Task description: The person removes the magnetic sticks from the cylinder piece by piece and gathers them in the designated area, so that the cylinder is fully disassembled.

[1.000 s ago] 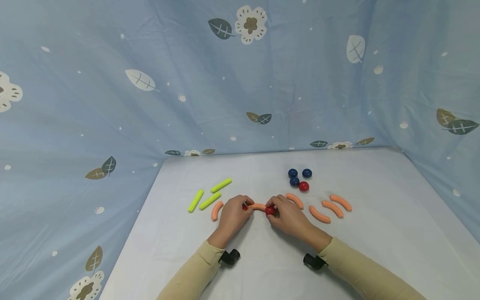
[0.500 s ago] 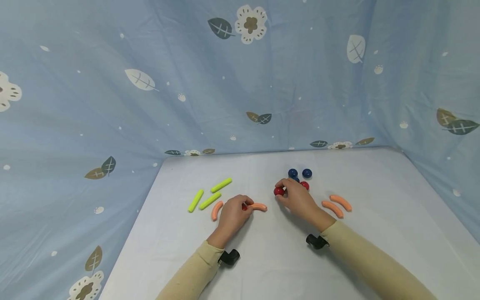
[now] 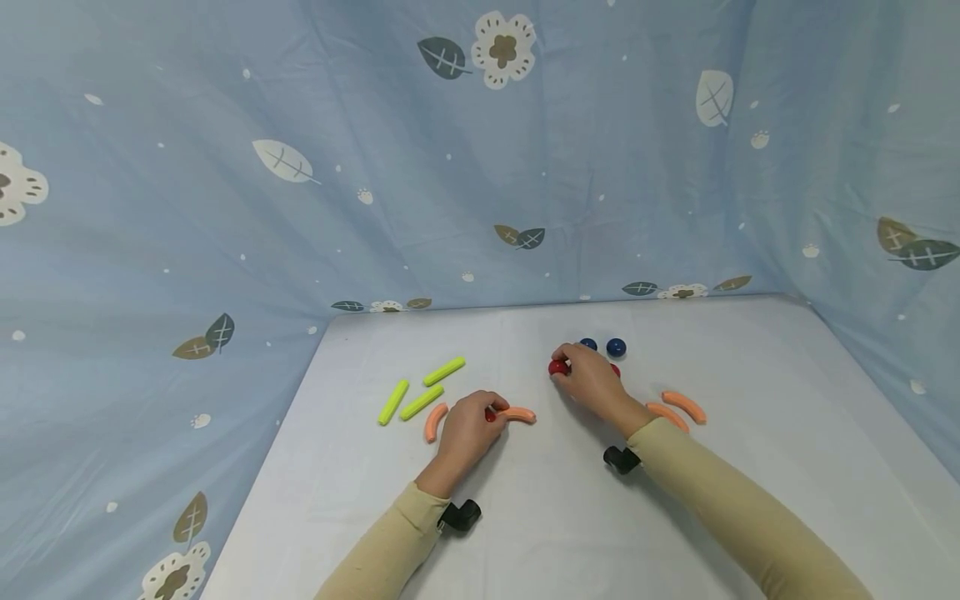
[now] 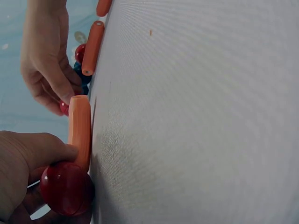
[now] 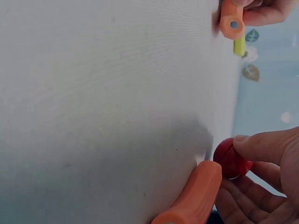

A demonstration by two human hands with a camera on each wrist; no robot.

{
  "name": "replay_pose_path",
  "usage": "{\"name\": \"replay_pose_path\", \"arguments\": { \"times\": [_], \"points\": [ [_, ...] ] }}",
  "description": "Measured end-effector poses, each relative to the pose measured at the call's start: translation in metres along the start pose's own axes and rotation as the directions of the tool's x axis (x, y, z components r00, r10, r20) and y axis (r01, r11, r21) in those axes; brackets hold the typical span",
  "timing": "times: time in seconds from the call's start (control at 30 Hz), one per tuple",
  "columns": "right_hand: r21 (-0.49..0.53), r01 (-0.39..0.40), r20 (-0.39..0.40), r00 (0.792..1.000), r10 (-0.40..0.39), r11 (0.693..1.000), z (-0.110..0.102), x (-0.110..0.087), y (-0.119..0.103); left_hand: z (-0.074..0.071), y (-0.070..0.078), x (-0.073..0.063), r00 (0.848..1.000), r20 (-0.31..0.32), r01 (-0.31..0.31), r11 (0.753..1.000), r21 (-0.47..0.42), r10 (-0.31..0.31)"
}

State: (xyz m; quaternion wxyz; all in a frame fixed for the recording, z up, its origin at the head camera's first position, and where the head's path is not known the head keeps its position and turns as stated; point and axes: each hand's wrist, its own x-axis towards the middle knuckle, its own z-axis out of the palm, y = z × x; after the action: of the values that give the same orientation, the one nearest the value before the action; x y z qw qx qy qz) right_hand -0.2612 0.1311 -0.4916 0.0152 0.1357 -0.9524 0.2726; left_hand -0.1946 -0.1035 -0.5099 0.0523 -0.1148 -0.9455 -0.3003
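Note:
At mid-table my left hand [image 3: 471, 429] pinches a curved orange rod [image 3: 521, 414] near its left end, where a glossy red ball [image 4: 67, 188] adjoins it. The rod's free end points right, and its hollow end [image 5: 233, 25] shows in the right wrist view. Farther back and to the right, my right hand [image 3: 595, 383] holds another red ball [image 5: 232, 158] between thumb and fingers, apart from that rod. A loose orange rod [image 5: 194, 193] lies close beside this hand in the right wrist view; the hand hides it in the head view.
Blue balls [image 3: 617, 347] and a partly hidden red ball [image 3: 615, 370] sit behind my right hand. Orange rods [image 3: 684, 407] lie to its right. Yellow-green rods [image 3: 422, 402] and a short orange rod [image 3: 435, 422] lie left of my left hand. A patterned blue cloth [image 3: 420, 167] surrounds the white table [image 3: 525, 533].
My right hand has carried its red ball away from the orange rod's right end, back and slightly right, over the loose orange rods. My left hand has stayed in place.

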Motion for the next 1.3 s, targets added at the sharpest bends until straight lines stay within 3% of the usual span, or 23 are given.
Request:
{"name": "replay_pose_path", "arguments": {
  "times": [0.33, 0.57, 0.97, 1.3],
  "points": [
    [-0.013, -0.014, -0.012, 1.0, 0.014, 1.0, 0.003, 0.003, 0.001, 0.001, 0.001, 0.0, 1.0, -0.004, -0.015, 1.0, -0.003, 0.015],
    [-0.019, -0.019, -0.01, 1.0, 0.018, 1.0, 0.002, 0.001, 0.001, 0.001, 0.0, 0.0, 0.998, -0.03, -0.062, 0.998, -0.001, 0.062],
    [-0.017, -0.032, -0.009, 0.999, 0.032, 0.999, -0.001, -0.004, -0.002, 0.001, 0.0, -0.001, 0.999, -0.023, -0.036, 0.999, -0.016, 0.035],
    [-0.005, 0.018, -0.065, 0.998, -0.018, 1.0, -0.003, -0.018, -0.003, -0.002, 0.0, -0.002, 1.0, -0.005, -0.02, 0.999, -0.039, 0.02]
  ]
}}
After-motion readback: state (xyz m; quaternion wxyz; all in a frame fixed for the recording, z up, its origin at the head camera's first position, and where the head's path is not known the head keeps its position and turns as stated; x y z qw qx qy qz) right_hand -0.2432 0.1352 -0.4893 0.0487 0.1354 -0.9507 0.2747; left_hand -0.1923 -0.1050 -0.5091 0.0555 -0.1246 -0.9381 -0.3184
